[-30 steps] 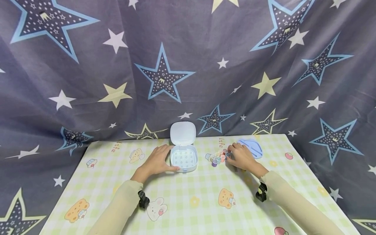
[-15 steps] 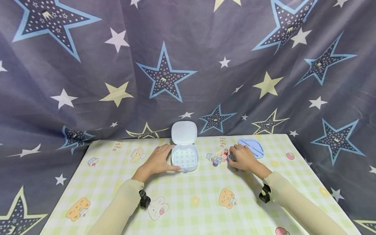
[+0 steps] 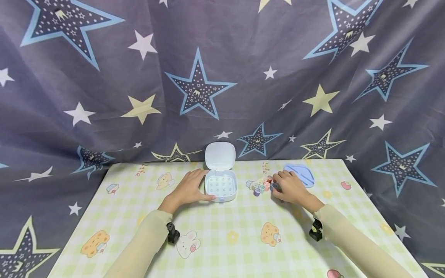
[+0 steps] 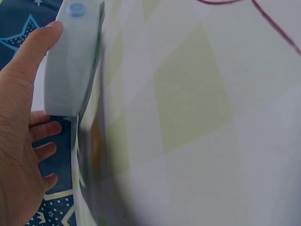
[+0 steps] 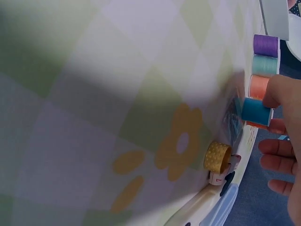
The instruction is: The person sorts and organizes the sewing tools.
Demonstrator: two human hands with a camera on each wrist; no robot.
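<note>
The right hand [image 3: 288, 188] pinches a blue thread spool [image 5: 255, 110] between thumb and fingers at the right side of a cluster of spools [image 3: 257, 191] on the checked tablecloth [image 3: 240, 251], its long axis roughly upright, one end up. The left hand [image 3: 189, 188], thumb on the front wall, grips the left side of a pale-blue box [image 3: 230, 198], its lid [image 3: 220, 155] raised behind and latch [image 3: 221, 199] facing the person.

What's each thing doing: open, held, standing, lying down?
Pale blue plastic box, open, held by the left hand
Rounded pale lid, swung up
Small cylindrical spool of blue thread, pinched by the right hand
Cylindrical spool of purple thread, standing upright
Flat, rounded blue piece, lying down, partly hidden
</note>
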